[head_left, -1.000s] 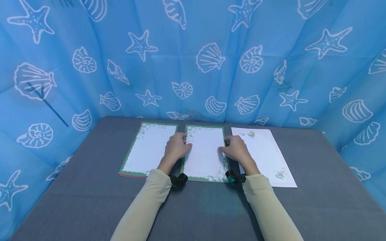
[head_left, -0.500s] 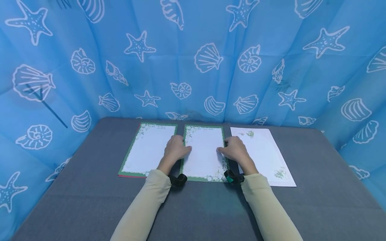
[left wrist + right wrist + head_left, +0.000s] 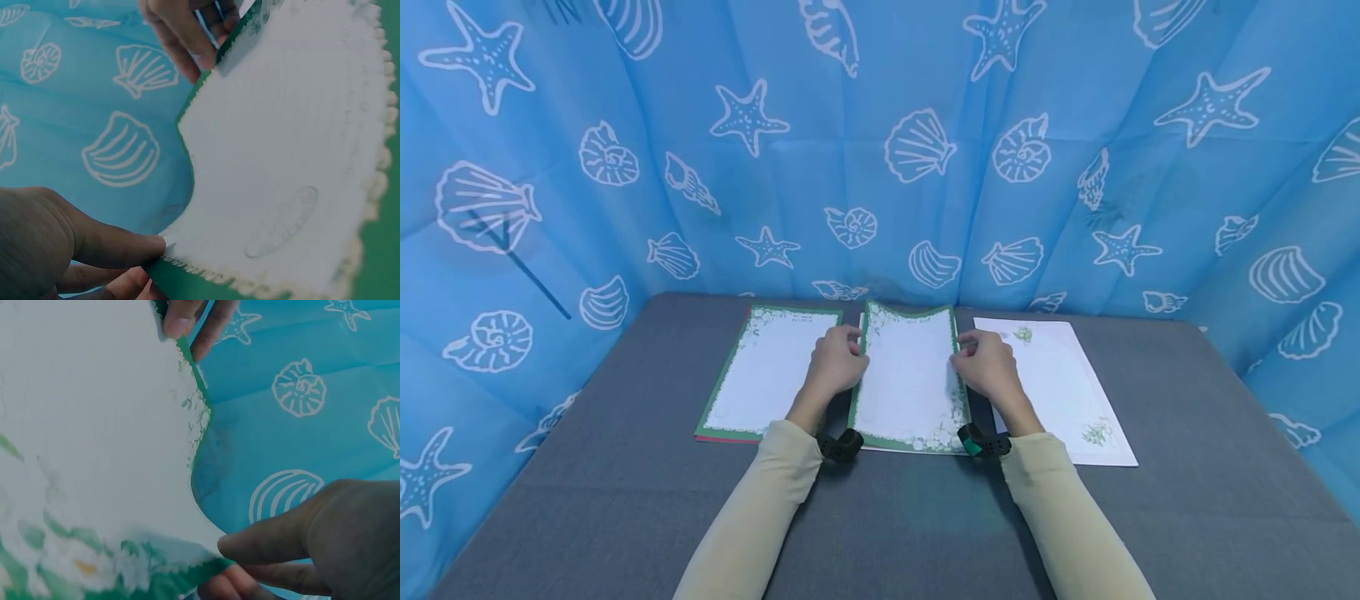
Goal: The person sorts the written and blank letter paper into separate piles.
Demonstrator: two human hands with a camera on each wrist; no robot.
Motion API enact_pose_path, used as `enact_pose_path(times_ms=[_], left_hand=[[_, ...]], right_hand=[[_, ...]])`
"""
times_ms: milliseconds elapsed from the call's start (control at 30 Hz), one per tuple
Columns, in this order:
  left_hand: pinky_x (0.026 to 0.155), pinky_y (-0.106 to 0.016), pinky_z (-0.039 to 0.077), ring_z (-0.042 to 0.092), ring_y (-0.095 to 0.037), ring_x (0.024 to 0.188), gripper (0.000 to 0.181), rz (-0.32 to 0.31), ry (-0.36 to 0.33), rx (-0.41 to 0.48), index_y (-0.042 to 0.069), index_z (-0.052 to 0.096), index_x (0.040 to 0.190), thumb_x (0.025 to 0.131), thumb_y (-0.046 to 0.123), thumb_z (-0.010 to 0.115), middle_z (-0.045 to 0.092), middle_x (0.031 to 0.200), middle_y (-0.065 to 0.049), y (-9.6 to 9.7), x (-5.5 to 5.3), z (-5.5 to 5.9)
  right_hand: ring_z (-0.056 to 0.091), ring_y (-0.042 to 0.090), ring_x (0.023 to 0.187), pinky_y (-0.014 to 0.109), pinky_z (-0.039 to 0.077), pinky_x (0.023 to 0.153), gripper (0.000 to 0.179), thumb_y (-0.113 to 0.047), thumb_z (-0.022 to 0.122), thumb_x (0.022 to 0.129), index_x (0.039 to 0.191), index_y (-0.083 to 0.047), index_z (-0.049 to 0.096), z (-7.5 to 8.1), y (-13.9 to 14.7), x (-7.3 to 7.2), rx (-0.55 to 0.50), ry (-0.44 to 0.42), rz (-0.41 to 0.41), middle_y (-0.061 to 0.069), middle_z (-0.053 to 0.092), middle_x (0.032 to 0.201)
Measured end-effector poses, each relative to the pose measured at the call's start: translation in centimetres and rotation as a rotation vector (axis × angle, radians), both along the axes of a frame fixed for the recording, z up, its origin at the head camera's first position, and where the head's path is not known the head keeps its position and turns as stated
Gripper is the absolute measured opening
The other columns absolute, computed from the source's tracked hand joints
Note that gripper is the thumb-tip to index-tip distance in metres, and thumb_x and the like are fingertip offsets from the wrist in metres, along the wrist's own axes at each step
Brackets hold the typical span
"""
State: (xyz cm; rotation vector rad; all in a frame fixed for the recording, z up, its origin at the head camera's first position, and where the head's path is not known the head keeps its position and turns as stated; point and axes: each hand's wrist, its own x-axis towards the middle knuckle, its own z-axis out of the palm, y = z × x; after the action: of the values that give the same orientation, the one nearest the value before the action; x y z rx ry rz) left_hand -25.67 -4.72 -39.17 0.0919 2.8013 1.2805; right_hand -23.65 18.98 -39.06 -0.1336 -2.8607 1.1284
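Note:
A sheet of paper with a green floral border lies in the middle of the table, its far end lifted and bowed. My left hand pinches its left edge between thumb and fingers. On the opposite edge my right hand pinches it in the same way. The left wrist view shows the left thumb on top of the sheet, fingers beneath. In the right wrist view the paper curves down between both hands. A white edge shows beneath the lifted sheet in the head view.
Left of the middle sheet lies a green-bordered stack with a red edge under it. At right is a white sheet with small green sprigs. All rest on a grey-covered table. A blue shell-patterned curtain hangs behind.
Both hands have gone from resting at the middle sheet's edges to pinching it. Its far end has risen and bent, and a white edge now shows below it.

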Motion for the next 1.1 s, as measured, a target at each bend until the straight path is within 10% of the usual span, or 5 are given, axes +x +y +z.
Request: enact_pose_path(times_ms=[367, 1100], left_hand=[[0.082, -0.047, 0.054, 0.066, -0.032, 0.098, 0.045, -0.021, 0.004, 0.093, 0.006, 0.060, 0.138, 0.094, 0.009, 0.070, 0.069, 0.110, -0.012, -1.8, -0.1, 2.0], [0.076, -0.042, 0.049, 0.060, -0.040, 0.113, 0.043, 0.048, 0.038, 0.207, 0.004, 0.056, 0.143, 0.100, 0.001, 0.057, 0.061, 0.126, -0.025, -8.3, -0.1, 3.8]], right_hand=[[0.068, 0.026, 0.080, 0.034, 0.054, 0.067, 0.032, -0.006, 0.064, 0.093, 0.124, 0.000, 0.068, 0.7, -0.4, 0.1, -0.188, 0.120, -0.002, 0.014, 0.070, 0.095], [0.069, 0.020, 0.073, 0.037, 0.060, 0.074, 0.026, 0.000, 0.068, 0.094, 0.119, 0.005, 0.067, 1.7, -5.2, 0.4, -0.598, 0.183, 0.048, 0.019, 0.067, 0.096]])
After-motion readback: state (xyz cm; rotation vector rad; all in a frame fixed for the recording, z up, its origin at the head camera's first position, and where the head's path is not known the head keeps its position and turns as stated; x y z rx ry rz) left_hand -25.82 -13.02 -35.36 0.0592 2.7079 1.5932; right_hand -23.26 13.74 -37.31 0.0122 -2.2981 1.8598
